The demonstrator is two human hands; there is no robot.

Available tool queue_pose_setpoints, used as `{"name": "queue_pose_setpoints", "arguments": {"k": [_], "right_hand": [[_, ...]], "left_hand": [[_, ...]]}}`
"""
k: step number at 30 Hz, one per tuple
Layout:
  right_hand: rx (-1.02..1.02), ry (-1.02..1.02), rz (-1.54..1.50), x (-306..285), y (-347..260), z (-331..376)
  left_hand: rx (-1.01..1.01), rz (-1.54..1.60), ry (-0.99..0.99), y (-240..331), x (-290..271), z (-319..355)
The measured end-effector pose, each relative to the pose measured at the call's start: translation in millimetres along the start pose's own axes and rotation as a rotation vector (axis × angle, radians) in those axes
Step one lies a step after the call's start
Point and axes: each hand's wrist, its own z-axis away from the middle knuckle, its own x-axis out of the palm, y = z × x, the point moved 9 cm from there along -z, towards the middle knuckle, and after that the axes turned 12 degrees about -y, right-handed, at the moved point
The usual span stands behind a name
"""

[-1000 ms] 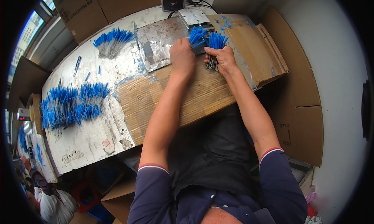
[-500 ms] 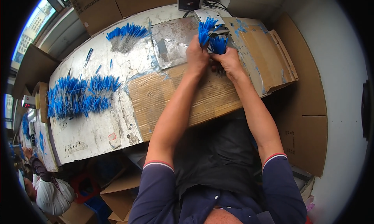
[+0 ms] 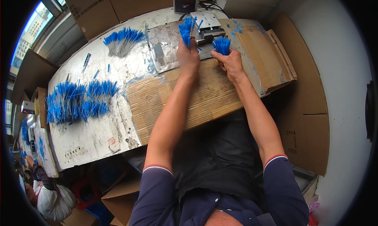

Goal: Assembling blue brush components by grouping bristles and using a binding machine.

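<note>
My left hand [image 3: 188, 57] grips a bunch of thin blue-tipped sticks [image 3: 186, 30], held upright just left of a small metal device [image 3: 207, 24] at the far edge of the bench. My right hand [image 3: 230, 62] holds a second, shorter blue-tipped bunch [image 3: 222, 44] right in front of that device. Both forearms reach across a sheet of brown cardboard [image 3: 204, 96] on the bench.
A large pile of blue-tipped sticks [image 3: 76, 101] lies at the left of the white bench [image 3: 90, 135], a smaller fan [image 3: 122, 39] at the back. A box with a red digit display [image 3: 186, 0] stands behind the device. Cardboard boxes [image 3: 303, 127] flank the right; another person [image 3: 47, 194] sits lower left.
Both hands moved farther from me toward the metal device, carrying their blue bunches; my left hand raised its bunch upright beside it.
</note>
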Motion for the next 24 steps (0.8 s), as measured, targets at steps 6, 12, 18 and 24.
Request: {"name": "queue_pose_setpoints", "arguments": {"k": [6,12,18,24], "right_hand": [[-0.021,-0.066,0.119,18,-10,-3],[-0.003,0.113,-0.025,-5,3,-7],[0.107,0.188,-0.060,-14,12,-22],[0.066,0.269,-0.051,-19,13,-24]], "left_hand": [[0.007,-0.015,-0.090,7,18,5],[-0.008,-0.002,-0.010,6,8,5],[-0.065,0.040,0.058,-1,0,4],[-0.045,-0.007,0.048,-5,0,4]]}}
